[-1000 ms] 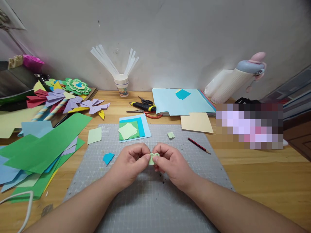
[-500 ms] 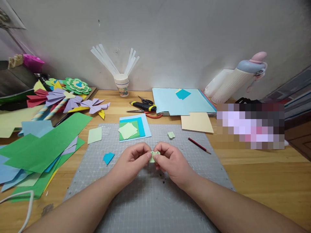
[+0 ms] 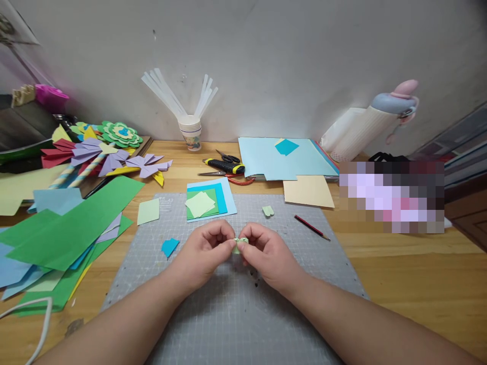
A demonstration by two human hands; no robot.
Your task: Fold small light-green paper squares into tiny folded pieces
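At the upper left of the frame I record a dark pot (image 3: 23,126); its contents I cannot make out. A magenta item (image 3: 52,96) shows beside its top edge. Right of it lie purple folded-paper shapes (image 3: 85,152) and a layered green paper flower (image 3: 120,134). Green paper sheets (image 3: 76,223) overlap at the left of the frame. A pale green paper square (image 3: 148,211) and a blue paper scrap (image 3: 170,247) follow to the right.

At the upper centre-left, nested paper cups (image 3: 192,137) stand upright; the top one contains translucent white sticks (image 3: 163,91), fanned into two bunches.

At the centre, above the grey cutting mat (image 3: 243,324), my left hand (image 3: 205,248) has thumb and forefinger pinched together on the left side of a small folded pale green paper piece (image 3: 237,249). My right hand (image 3: 268,251) has its thumb and forefinger closed on the right side of that piece. The remaining fingers of both are curled.

Right of centre, a notched pale green piece (image 3: 268,211) and a pencil (image 3: 312,227) lie on the mat. At the upper right, a ribbed white bottle (image 3: 359,134) is capped in blue and pink; its contents are hidden.
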